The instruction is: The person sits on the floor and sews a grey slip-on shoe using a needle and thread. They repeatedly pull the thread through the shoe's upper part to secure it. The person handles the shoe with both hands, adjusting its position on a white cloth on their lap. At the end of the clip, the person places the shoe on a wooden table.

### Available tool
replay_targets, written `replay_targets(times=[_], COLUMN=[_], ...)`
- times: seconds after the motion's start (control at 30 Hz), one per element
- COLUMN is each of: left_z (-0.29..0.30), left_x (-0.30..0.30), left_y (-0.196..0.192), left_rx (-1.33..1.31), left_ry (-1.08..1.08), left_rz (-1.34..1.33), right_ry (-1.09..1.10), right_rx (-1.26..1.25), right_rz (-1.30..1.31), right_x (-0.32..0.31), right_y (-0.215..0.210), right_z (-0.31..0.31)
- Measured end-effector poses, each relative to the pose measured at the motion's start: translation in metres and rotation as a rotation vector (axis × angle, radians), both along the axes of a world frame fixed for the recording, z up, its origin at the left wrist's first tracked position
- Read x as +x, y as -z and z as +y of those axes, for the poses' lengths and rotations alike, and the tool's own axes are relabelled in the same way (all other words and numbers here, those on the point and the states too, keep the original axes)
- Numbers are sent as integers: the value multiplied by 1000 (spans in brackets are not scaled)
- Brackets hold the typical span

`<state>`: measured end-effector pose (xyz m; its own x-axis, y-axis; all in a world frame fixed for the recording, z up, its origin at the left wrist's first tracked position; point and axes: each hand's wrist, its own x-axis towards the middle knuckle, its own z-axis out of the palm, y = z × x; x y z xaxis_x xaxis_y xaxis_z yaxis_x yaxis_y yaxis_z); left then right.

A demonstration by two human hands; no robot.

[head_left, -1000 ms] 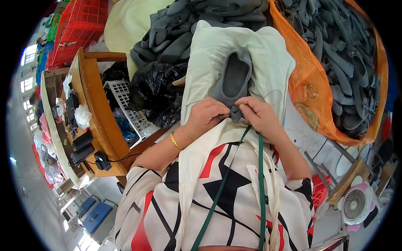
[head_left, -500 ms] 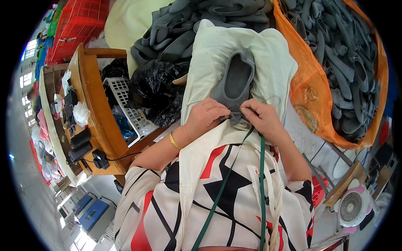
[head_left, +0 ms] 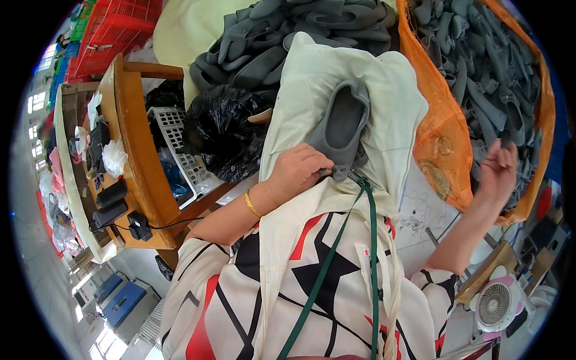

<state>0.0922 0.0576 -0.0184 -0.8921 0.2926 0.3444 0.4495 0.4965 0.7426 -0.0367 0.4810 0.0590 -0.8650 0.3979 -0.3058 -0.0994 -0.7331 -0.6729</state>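
Observation:
A dark grey knitted slip-on shoe [head_left: 344, 120] lies on the pale cloth over my lap, its opening facing up. My left hand [head_left: 302, 170] pinches the near end of the shoe, where the grey fabric bunches. My right hand [head_left: 498, 171] is raised far to the right, in front of the orange sack. Its fingers are bent together; whatever is between them is too small to make out. A green cord [head_left: 336, 234] hangs down over my apron, its looped end beside the shoe's near end, with a small dark piece at that end.
An orange sack [head_left: 437, 129] full of grey shoe uppers stands at right. More grey uppers [head_left: 258, 51] are heaped at the far side. At left are a black plastic bag [head_left: 225, 129], a white plastic basket [head_left: 180, 138] and a wooden table [head_left: 141, 156]. A fan [head_left: 497, 303] stands lower right.
My right hand has left the shoe and swung out to the right, up to the orange sack. My left hand stays at the shoe's near end.

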Motion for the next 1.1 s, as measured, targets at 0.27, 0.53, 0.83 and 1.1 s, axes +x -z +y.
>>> replay_targets(times=[0.27, 0.53, 0.83, 1.1], left_z=[1, -8, -7, -8], left_x=[3, 10, 13, 12], left_y=[5, 1, 2, -1], left_rx=[-60, -243, -254, -247], left_ry=[9, 60, 30, 29], left_rz=[86, 285, 295, 281], right_ry=[-103, -1285, -1399, -1389], right_rx=[430, 970, 1125, 1129], right_rz=[-44, 1, 21, 37], right_x=[22, 83, 81, 81], right_y=[40, 48, 44, 44], right_z=[-28, -194, -201, -202])
